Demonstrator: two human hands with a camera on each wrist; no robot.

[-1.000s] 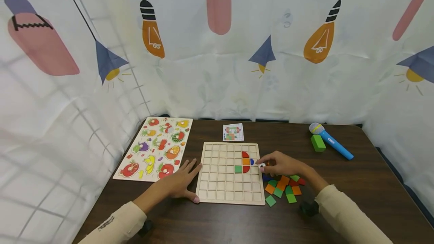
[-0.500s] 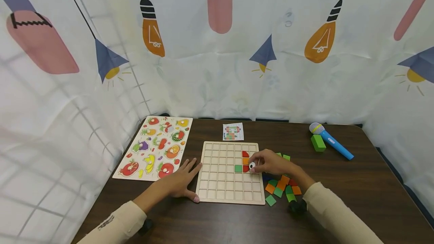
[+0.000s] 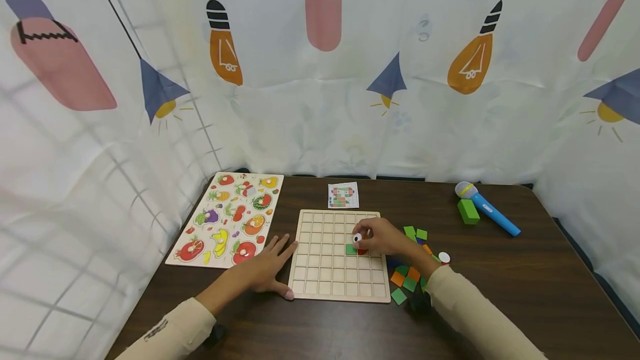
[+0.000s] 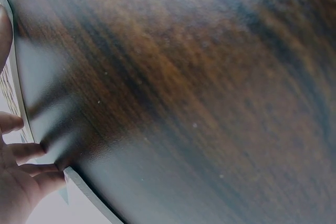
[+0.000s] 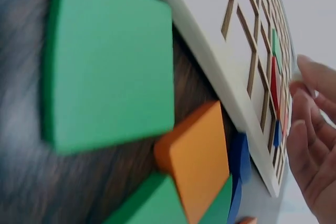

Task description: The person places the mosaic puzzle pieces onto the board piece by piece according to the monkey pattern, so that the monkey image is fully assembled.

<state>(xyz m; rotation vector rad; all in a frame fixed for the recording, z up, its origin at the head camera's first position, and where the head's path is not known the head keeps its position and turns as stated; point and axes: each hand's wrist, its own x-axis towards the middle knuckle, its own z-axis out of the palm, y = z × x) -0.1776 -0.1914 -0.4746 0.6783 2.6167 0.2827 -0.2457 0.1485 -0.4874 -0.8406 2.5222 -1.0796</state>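
A pale wooden grid board (image 3: 320, 274) lies flat before me. My left hand (image 3: 267, 267), fingers spread, rests at its left edge; the left wrist view shows the fingers (image 4: 29, 153) at the frame's left side. Over the upper right cells, my right hand (image 3: 382, 236) pinches a white round piece with a black eye dot (image 3: 357, 238) between thumb and fingertips. Just below that piece, a green square (image 3: 351, 249) sits in a cell, next to a partly covered red piece (image 3: 362, 251). In the right wrist view, a blue piece (image 5: 277, 134) also lies in the grid.
Loose green, orange and blue pieces (image 3: 398, 296) lie right of the board, with a white round piece (image 3: 444, 258) among them. A small pattern card (image 3: 343, 195) is behind the board. At left lies a fruit puzzle board (image 3: 235, 210); at back right, a green block (image 3: 468, 211) and toy microphone (image 3: 492, 213).
My right hand has moved left from the board's right edge to over the filled cells, carrying the white eye piece. My left hand has stayed in place.
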